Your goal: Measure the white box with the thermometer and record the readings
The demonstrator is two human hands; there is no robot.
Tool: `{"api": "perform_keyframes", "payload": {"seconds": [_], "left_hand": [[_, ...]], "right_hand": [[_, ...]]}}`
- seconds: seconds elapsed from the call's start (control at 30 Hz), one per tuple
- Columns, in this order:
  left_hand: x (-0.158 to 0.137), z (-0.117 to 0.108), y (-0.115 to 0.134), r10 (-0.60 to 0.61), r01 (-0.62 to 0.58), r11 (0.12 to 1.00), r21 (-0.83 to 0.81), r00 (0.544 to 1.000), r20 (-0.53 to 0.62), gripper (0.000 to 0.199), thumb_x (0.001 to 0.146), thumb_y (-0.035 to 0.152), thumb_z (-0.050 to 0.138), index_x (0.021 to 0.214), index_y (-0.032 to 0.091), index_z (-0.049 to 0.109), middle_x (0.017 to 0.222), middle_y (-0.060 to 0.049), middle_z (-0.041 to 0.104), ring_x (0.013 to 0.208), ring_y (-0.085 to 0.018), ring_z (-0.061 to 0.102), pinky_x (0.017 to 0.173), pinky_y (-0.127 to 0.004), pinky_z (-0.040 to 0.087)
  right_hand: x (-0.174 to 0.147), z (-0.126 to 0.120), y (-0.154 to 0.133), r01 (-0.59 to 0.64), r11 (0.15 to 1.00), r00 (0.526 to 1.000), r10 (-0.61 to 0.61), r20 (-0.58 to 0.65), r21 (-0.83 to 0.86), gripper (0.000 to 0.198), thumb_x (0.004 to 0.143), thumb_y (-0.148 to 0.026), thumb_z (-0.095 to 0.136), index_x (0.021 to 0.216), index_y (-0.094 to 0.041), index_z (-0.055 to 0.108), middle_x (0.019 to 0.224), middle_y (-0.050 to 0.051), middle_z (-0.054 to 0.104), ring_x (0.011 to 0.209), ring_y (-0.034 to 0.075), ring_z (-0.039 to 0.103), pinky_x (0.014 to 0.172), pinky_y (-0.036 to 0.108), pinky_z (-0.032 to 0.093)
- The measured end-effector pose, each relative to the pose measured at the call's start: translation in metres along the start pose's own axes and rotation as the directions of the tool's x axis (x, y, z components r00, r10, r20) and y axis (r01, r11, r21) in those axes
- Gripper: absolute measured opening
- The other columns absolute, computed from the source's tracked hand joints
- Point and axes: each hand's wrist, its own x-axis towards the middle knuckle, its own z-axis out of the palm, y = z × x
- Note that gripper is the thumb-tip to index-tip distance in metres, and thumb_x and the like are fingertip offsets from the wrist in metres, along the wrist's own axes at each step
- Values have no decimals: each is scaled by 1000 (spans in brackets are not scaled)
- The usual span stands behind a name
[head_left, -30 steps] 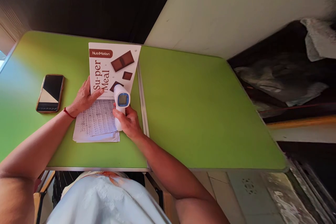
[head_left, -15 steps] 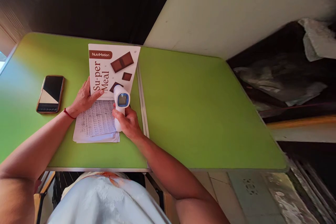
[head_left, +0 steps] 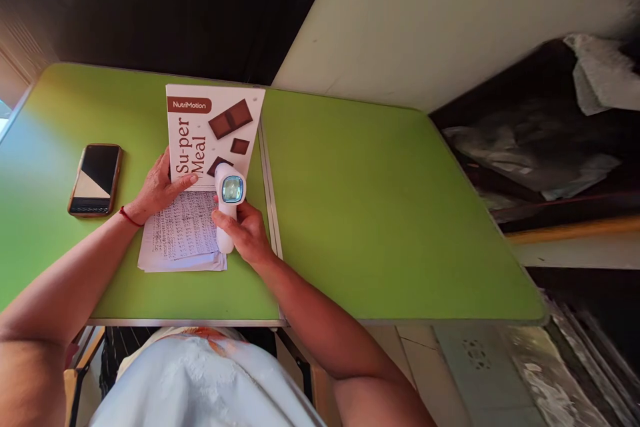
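My left hand [head_left: 165,185] grips the lower left edge of a white box [head_left: 200,137] printed "NutriMotion Su-per Meal" with pictures of chocolate pieces, its thumb across the front. In my right hand [head_left: 249,232] is a white infrared thermometer [head_left: 227,223], its handle wrapped by the fingers and its screen [head_left: 233,189] lit and facing me. The thermometer's head overlaps the box's lower right corner in view; whether they touch I cannot tell. Beneath both hands lies a stack of handwritten papers [head_left: 185,233], partly covered by the box.
A phone [head_left: 95,180] in a brown case rests on the left of the green table [head_left: 390,213]. A metal seam [head_left: 270,193] runs across the tabletop beside my right hand. Behind stand a dark panel and a pale wall; shelves with plastic bags [head_left: 530,153] are at right.
The thermometer's screen has gone from dark to lit. Both hands, the box and the thermometer keep nearly the same places.
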Motion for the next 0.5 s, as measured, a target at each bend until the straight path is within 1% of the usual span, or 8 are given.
{"api": "perform_keyframes", "payload": {"seconds": [0.13, 0.23, 0.37, 0.5], "left_hand": [[-1, 0, -2, -75, 75, 996, -38, 997, 13, 77, 82, 79, 79, 135, 26, 62, 129, -13, 72, 118, -37, 69, 98, -56, 58], [-1, 2, -6, -95, 96, 992, -86, 995, 18, 82, 76, 76, 85, 137, 26, 62, 131, -13, 72, 120, -37, 69, 98, -56, 60], [-2, 4, -12, -87, 86, 988, -130, 996, -2, 81, 75, 71, 89, 138, 27, 62, 130, -12, 72, 122, -37, 69, 100, -55, 60], [-1, 4, -11, -80, 79, 986, -148, 997, 0, 77, 76, 68, 90, 136, 27, 63, 127, -11, 73, 122, -37, 70, 101, -55, 60]], "right_hand": [[0, 0, -1, -12, 1000, 1000, 12, -26, -8, 35, 62, -53, 79, 76, -24, 65, 71, -2, 61, 66, 15, 50, 66, 34, 44], [0, 0, -1, -12, 1000, 999, 12, -36, -24, 34, 62, -52, 79, 75, -24, 65, 70, -2, 61, 67, 15, 51, 66, 34, 44], [1, 0, -1, -12, 1000, 999, 12, -31, -24, 34, 62, -52, 79, 76, -24, 66, 72, -2, 62, 67, 15, 51, 67, 34, 45], [1, 0, -2, -10, 1000, 1000, 9, -29, -27, 34, 62, -52, 78, 76, -24, 66, 72, -2, 61, 66, 15, 50, 66, 34, 45]]}}
